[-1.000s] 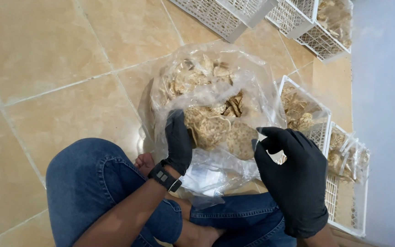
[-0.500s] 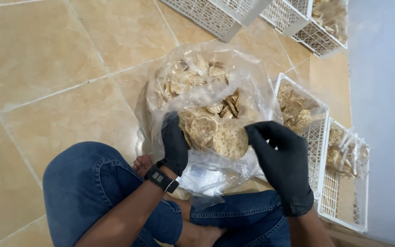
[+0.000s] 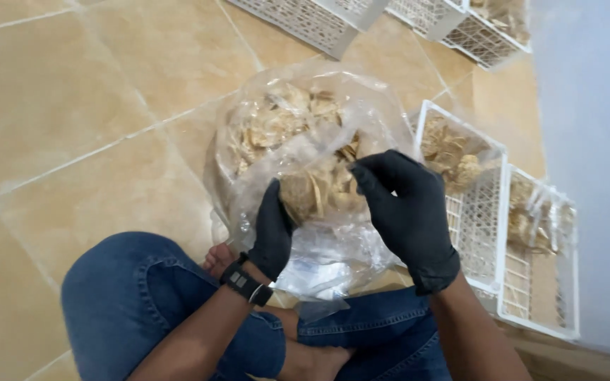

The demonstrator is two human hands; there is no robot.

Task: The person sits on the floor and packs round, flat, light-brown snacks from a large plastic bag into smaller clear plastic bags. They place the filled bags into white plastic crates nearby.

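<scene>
Risk first: crackers look thin and brittle, and both gloved hands close on the same small stack from opposite sides. Too hard a squeeze between the palms would likely snap the discs or crumble their edges. A loose one could slip out of the stack and drop back into the big bag, or onto the tile floor if the hands drift past the bag's mouth. The plastic is slack and crumpled around the fingers; a glove catching a fold could drag the bag sideways and spill its contents.

Left hand, black glove, stands upright with fingers together, cupping the left edge of the stack through or just against the plastic film; I cannot tell which side of the film the fingers are on. A watch sits on that wrist. Right hand, also gloved, curls over from the right, fingertips bent down onto the top right of the stack, pressing it toward the left palm. So the crackers sit between the two hands, held on edge, at the near lip of the bag and just above the loose pile inside it.

Small flat bags lie under the hands, on the lap. White baskets with more crackers stand just right of the right hand, touching each other. Jeans and a bare foot show below.
</scene>
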